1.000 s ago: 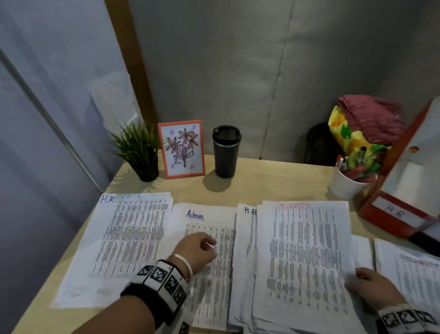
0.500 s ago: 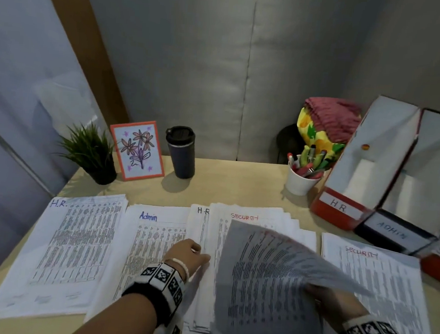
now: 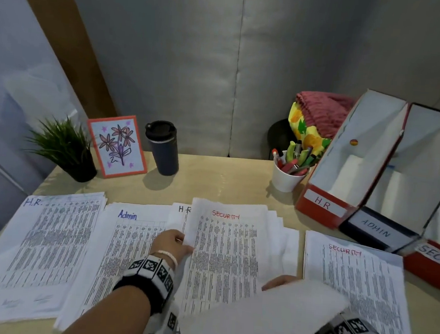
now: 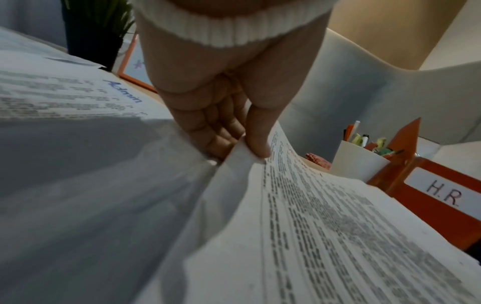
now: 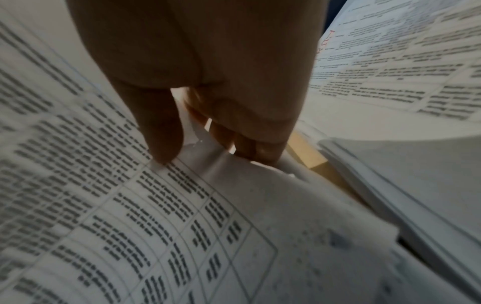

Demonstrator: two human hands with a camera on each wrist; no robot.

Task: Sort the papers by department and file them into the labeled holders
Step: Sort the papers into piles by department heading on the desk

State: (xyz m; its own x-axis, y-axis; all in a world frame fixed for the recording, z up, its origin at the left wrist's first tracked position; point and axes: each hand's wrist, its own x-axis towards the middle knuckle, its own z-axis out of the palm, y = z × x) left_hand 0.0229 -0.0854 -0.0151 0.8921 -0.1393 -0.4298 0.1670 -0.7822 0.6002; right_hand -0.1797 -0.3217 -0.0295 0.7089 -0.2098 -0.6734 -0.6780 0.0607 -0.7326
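The sorting is partly done, and no filing has begun. Three sorted piles lie on the desk point(image 3: 212, 182): an H.R. pile point(image 3: 47, 245) on the left, an Admin pile point(image 3: 126, 241) next to it, and a Security pile point(image 3: 357, 283) on the right. Between them sits the mixed pile point(image 3: 228, 249), with a Security page on top and an H.R. page peeking out behind.

The left hand point(image 3: 172, 244) pinches the left edge of the mixed pile's top pages, thumb on top and fingers below. The right hand point(image 3: 281, 282) pinches a loose sheet point(image 3: 262, 317), thumb on one side and fingers on the other. The sheet is lifted, curled and blurry, low in front of the person. Its label cannot be read.

The three holders stand at the right, side by side: H.R. holder point(image 3: 324, 204), Admin holder point(image 3: 374, 229) and Security holder point(image 3: 435, 260). The H.R. and Admin ones look empty.

So the mixed pile still needs sorting, and then each pile must go into its holder. Most of the job looks left to do.
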